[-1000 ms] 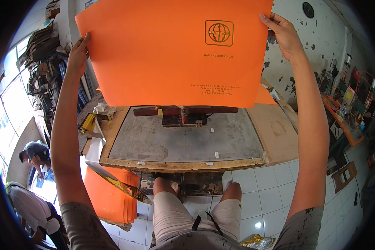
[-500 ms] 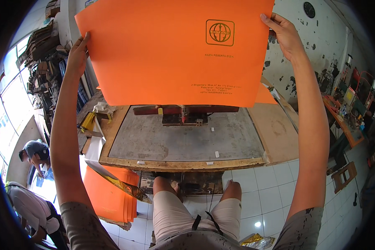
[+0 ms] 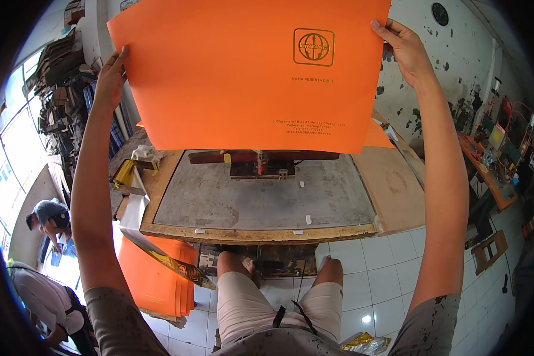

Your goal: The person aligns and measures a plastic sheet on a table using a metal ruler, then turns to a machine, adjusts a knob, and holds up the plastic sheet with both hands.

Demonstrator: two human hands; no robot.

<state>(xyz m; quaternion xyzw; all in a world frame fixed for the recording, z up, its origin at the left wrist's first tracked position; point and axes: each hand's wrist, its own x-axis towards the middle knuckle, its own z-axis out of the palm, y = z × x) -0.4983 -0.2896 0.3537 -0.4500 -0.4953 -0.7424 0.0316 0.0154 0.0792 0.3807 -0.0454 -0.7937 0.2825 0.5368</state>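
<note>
A large orange cardstock sheet (image 3: 219,77) with a gold-stamped emblem and lines of print is held up in front of me. My left hand (image 3: 113,70) pinches its left edge, and my right hand (image 3: 400,46) grips the upper right edge with the thumb on the near face. Below the sheet lies a flat grey metal press bed (image 3: 267,202) in a worn wooden frame. Part of a dark press head (image 3: 262,166) shows under the sheet's lower edge; the rest is hidden behind it.
A stack of orange sheets (image 3: 154,285) stands low at the left, with a used gold foil strip (image 3: 181,268) hanging over it. A foil roll (image 3: 124,173) sits at the bed's left. Two people are bent over at far left. Crumpled foil (image 3: 365,344) lies on the tiled floor.
Almost nothing differs. Both hands keep the orange sheet raised in about the same place, and the view has shifted very slightly.
</note>
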